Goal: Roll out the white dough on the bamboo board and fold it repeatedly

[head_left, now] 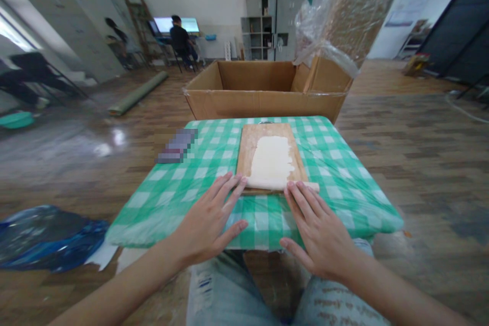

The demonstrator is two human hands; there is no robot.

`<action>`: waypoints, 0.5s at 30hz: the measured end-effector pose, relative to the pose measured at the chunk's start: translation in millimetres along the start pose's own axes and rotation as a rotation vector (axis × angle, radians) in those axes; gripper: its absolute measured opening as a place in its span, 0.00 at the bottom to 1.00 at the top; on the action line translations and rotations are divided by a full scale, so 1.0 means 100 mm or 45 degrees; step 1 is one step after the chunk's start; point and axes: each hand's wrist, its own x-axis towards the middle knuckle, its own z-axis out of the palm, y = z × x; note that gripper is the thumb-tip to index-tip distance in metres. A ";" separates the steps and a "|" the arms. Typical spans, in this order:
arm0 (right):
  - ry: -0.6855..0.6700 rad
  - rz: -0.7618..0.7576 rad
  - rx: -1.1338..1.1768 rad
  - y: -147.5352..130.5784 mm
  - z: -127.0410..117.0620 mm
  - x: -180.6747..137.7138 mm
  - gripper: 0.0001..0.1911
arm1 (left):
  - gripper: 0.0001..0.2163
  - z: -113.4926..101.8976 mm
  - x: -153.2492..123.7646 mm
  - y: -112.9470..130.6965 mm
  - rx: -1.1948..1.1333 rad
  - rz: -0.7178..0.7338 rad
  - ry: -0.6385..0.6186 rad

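Note:
A wooden board (pixel 247 143) lies on a small table (pixel 206 158) with a green-and-white checked cover. Flattened pale dough (pixel 272 157) with ragged edges covers much of the board. Across the dough's near edge rests a light rolling pin (pixel 265 183). My left hand (pixel 214 216) has its fingers stretched out over the pin's left end, thumb apart. On the right end, my right hand (pixel 315 226) lies with fingers extended and thumb spread; the tip of the pin sticks out beyond it. Neither hand is wrapped round the pin.
A blurred-out flat object (pixel 178 145) lies at the table's left edge. Behind the table stands a large cardboard box (pixel 263 103) with a plastic-wrapped panel (pixel 362 15). Blue plastic (pixel 53 237) is on the floor at left. A person (pixel 181 41) sits at screens farther back.

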 end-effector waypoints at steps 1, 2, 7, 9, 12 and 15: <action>0.007 -0.002 0.005 0.00 0.00 -0.01 0.53 | 0.40 0.00 0.00 0.01 -0.004 -0.003 0.010; 0.013 -0.005 0.008 0.00 0.01 -0.02 0.53 | 0.40 0.00 -0.01 0.02 -0.007 -0.007 0.021; 0.021 -0.015 0.004 0.00 -0.02 -0.05 0.47 | 0.38 0.02 -0.04 0.07 -0.001 -0.044 0.076; 0.034 -0.010 0.014 0.03 -0.04 -0.01 0.42 | 0.36 0.00 -0.03 0.07 -0.008 -0.054 0.090; 0.062 0.034 0.034 0.12 -0.03 0.13 0.34 | 0.30 -0.10 0.08 0.05 -0.055 -0.071 0.082; 0.074 0.078 0.025 0.24 0.04 0.36 0.27 | 0.22 -0.24 0.34 -0.01 -0.159 -0.114 0.056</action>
